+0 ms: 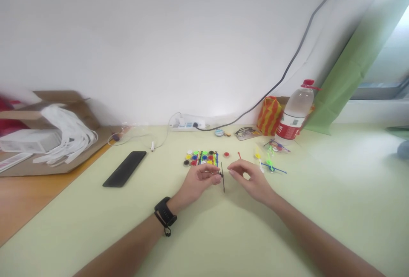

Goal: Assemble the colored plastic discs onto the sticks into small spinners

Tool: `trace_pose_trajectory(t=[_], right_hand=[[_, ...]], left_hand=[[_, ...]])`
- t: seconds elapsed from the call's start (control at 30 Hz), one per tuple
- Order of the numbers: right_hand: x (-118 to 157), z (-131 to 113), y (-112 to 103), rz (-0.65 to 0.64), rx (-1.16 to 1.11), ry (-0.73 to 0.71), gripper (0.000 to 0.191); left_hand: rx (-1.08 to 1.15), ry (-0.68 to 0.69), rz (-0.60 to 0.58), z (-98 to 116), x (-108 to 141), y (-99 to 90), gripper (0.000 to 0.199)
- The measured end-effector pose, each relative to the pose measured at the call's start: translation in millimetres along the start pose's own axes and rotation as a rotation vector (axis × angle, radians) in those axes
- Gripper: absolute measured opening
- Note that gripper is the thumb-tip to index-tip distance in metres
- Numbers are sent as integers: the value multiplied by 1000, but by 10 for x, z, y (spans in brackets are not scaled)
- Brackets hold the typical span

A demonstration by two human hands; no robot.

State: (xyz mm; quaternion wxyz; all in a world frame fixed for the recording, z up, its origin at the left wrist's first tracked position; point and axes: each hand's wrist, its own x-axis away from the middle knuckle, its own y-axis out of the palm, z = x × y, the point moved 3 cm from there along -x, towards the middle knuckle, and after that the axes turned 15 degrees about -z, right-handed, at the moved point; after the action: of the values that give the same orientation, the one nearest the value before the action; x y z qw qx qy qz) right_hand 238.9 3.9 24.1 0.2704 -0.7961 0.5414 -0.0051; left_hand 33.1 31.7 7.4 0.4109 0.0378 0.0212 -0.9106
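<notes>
My left hand (203, 179) is closed in a pinch on a thin black arrow-shaped plastic pointer (223, 183), which stands nearly upright at the fingertips. Just right of it, my right hand (251, 179) has thumb and forefinger pinched together; whatever they hold is too small to make out. Behind my left hand lie rows of small round discs (193, 157) in several colours, with coloured pointers (217, 157) among them. A lone red disc (226, 154) and a red pointer (239, 155) lie beyond the gap between my hands. Loose blue and green pointers (271, 167) rest beyond my right hand.
A black flat slab (124, 169) lies left. Along the wall are a power strip (187, 127), a large bottle (294, 113) and a striped bag (270, 116). A cardboard box (92, 119) with white straps (65, 134) occupies the far left. A green curtain (351, 68) hangs right.
</notes>
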Motion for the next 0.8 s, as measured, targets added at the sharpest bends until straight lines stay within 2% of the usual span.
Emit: trace_pose_trajectory(t=[0.1, 0.27, 0.3, 0.33, 0.4, 0.43, 0.5, 0.53, 0.6, 0.67, 0.8], right_hand=[[32, -26, 57, -68, -26, -26, 32], [72, -19, 141, -19, -108, -51, 83], [74, -13, 139, 6, -120, -55, 83], [73, -6, 134, 18, -125, -53, 74], [58, 18, 122, -38, -146, -5, 38], [47, 33, 116, -98, -171, 33, 41], [26, 50, 95, -204, -235, 86, 66], [18, 49, 74, -216, -260, 93, 70], [3, 28, 21, -159, -276, 75, 66], [-6, -1, -4, -102, -284, 69, 52], [-13, -34, 51, -97, -343, 70, 36]], left_hand=[[14, -5, 33, 12, -9, -13, 32], [43, -4, 84, 63, 1, -15, 30], [50, -3, 85, 66, 2, -15, 30], [57, -2, 86, 64, 1, -15, 30], [66, -6, 87, 51, -3, -17, 31], [67, -6, 92, 43, -6, -20, 31], [65, -1, 102, 31, -8, -25, 32], [61, 2, 104, 28, -8, -27, 32], [54, 8, 99, 30, -3, -24, 31], [45, 7, 85, 39, 7, -15, 31], [26, 14, 47, 54, 25, 9, 29]])
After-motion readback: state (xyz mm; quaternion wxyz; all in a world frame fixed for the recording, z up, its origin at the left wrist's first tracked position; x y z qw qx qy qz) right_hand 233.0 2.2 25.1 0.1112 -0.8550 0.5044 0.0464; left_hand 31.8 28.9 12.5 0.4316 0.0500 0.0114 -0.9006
